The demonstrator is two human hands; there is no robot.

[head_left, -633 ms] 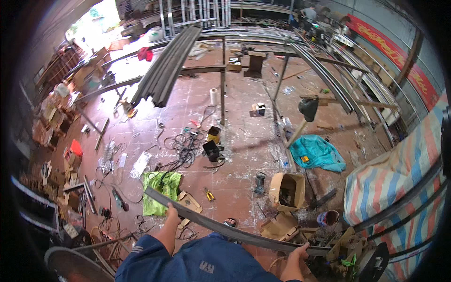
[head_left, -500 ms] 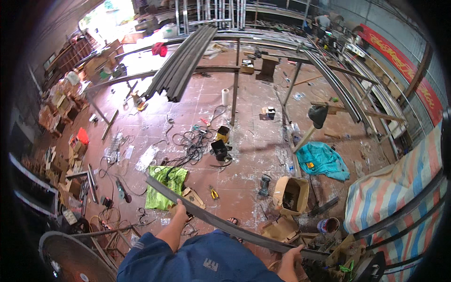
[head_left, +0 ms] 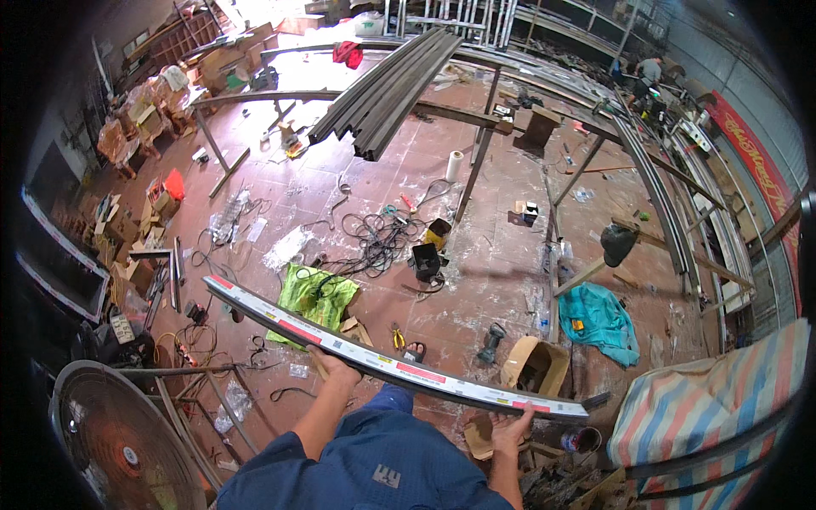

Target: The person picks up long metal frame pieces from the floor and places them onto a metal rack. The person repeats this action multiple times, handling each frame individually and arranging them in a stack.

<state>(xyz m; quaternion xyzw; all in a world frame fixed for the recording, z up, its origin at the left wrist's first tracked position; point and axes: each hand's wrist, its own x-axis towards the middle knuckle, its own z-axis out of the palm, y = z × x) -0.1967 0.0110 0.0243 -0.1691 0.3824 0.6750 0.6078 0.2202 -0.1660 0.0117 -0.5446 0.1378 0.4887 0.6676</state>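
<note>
A: What is recorded left of your left hand [head_left: 337, 367]?
B: A large round fan [head_left: 92, 442], well to its left. Just beyond that hand, a green bag [head_left: 316, 296] lies on the floor [head_left: 476, 255], partly covered by the long bar [head_left: 408, 369].
A: State of your left hand?
B: Pinching the bar's near edge; the fingers underneath are hidden.
A: Between your two hands?
B: The bar's middle span, raised above the floor, labelled face up. Past it lie yellow pliers [head_left: 398, 337] and, farther right, a dark power tool [head_left: 490, 342].
A: Your right hand [head_left: 512, 427]?
B: Gripping near the bar's right end; a cardboard box [head_left: 557, 364] sits beyond. Well to its right, striped sheeting [head_left: 705, 416].
</note>
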